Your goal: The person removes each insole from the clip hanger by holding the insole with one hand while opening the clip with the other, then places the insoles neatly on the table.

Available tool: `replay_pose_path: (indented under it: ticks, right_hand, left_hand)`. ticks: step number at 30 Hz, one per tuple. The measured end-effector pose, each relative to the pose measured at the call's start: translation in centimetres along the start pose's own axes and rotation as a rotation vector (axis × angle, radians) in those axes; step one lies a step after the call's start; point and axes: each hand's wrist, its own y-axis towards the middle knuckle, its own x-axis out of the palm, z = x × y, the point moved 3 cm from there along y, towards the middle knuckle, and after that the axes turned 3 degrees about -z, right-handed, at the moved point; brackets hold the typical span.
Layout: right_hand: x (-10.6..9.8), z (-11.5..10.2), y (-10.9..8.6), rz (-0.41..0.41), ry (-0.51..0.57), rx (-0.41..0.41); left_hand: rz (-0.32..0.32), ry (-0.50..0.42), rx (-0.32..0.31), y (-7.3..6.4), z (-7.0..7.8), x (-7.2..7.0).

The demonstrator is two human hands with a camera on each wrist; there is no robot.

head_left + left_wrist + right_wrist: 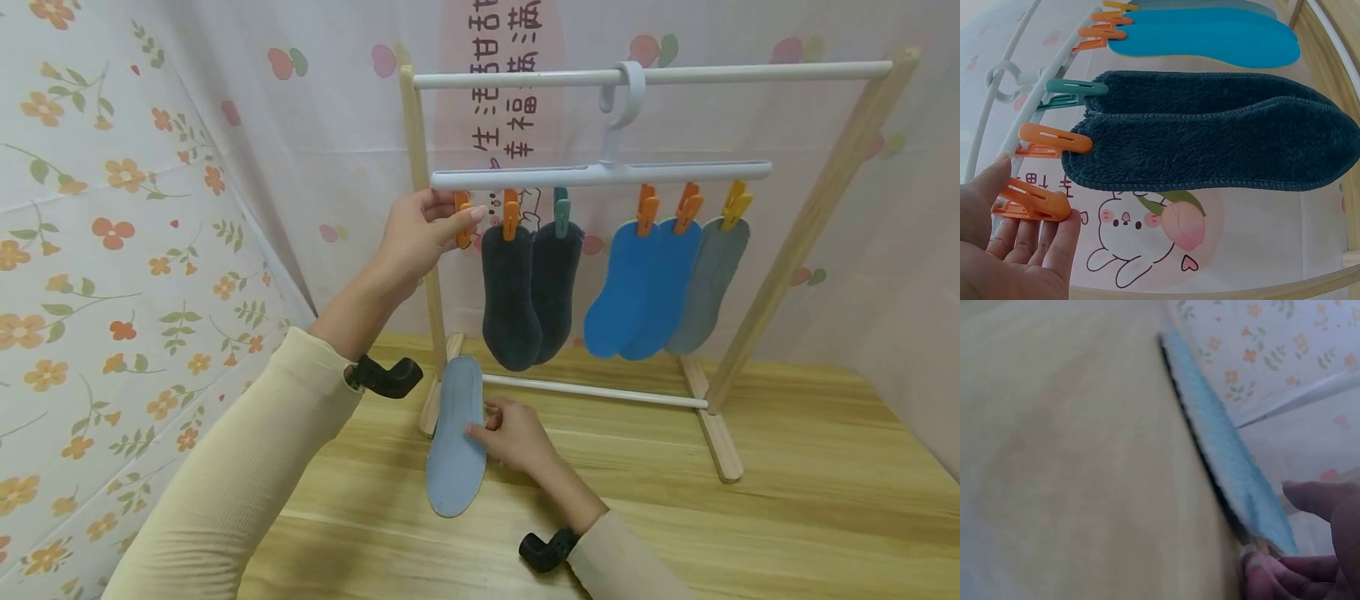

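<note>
My left hand [415,233] is at the left end of the white clip hanger [525,177]. Its thumb and fingers hold an orange clip [1034,201] that has nothing in its jaws. Lower down, my right hand [517,433] pinches a light grey insole [457,442] by its long edge, toe end tilted down over the table. The right wrist view shows this insole [1222,437] nearly edge-on. Next to the left hand, two dark fluffy insoles [1210,144] hang from an orange clip [511,218] and a green clip [562,215].
Two blue insoles [637,292] and a grey one [708,287] hang farther right on orange and yellow clips. The hanger hooks over the top bar [720,75] of a wooden rack [810,233], which stands on a wood-grain table [600,483]. Flowered cloth [112,250] covers the left side.
</note>
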Motion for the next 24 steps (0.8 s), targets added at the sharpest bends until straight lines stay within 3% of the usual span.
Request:
replay_pose_path:
  ticks: [9, 16, 24]
  right_hand:
    - [-2.2, -1.0, 0.1, -0.029, 0.010, 0.019]
    - [-5.5, -3.1, -0.2, -0.069, 0.057, -0.100]
    - [-8.6, -5.7, -0.5, 0.018, 0.153, -0.201]
  left_hand:
    - [-0.009, -0.001, 0.013, -0.1, 0.0, -0.3]
    - [-0.015, 0.004, 0.017, -0.1, -0.1, -0.2]
    - [-0.026, -0.009, 0.027, -0.1, 0.0, -0.1]
